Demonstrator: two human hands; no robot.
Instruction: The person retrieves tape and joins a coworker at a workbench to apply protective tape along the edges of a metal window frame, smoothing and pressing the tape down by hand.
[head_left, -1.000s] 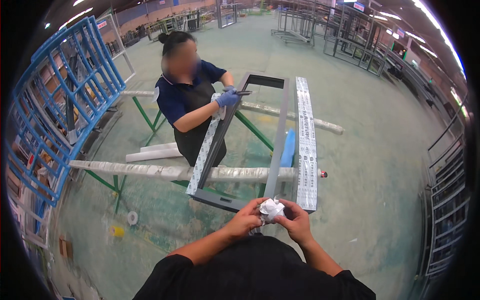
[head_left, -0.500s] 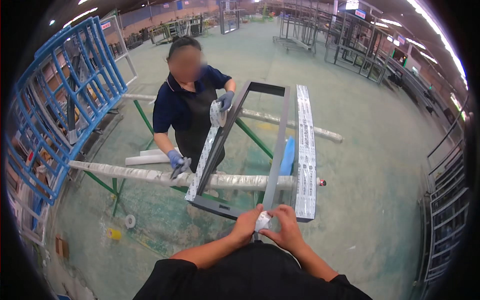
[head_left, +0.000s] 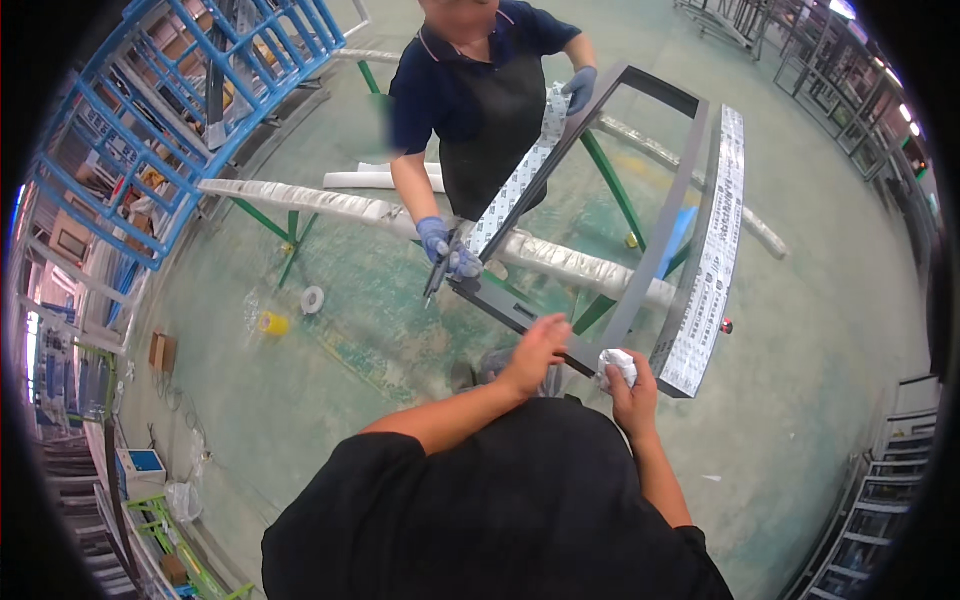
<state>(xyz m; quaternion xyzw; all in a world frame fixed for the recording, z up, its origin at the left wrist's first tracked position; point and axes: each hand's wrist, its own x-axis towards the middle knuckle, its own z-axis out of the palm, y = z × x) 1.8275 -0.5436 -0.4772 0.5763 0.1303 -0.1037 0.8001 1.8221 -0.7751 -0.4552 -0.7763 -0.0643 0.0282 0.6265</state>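
Note:
My right hand grips a crumpled wad of white-silver film near the frame's close corner. My left hand, slightly blurred, is empty with fingers stretched over the near bar. A dark grey metal frame lies on wrapped supports in front of me. White printed protective film covers its right-hand side, and a similar strip covers the left bar. Across from me, a co-worker's gloved hand rests by the strip's far end; their other gloved hand holds a dark tool.
Two wrapped support beams on green legs carry the frame. A blue rack stands to the left. On the floor lie a white roll, a yellow roll and a cardboard box. Metal racks line the right.
My hands have separated: the left has let go of the wad and moved left, while the right keeps it. The co-worker's tool hand is now at the strip's near end. My view has tilted downward.

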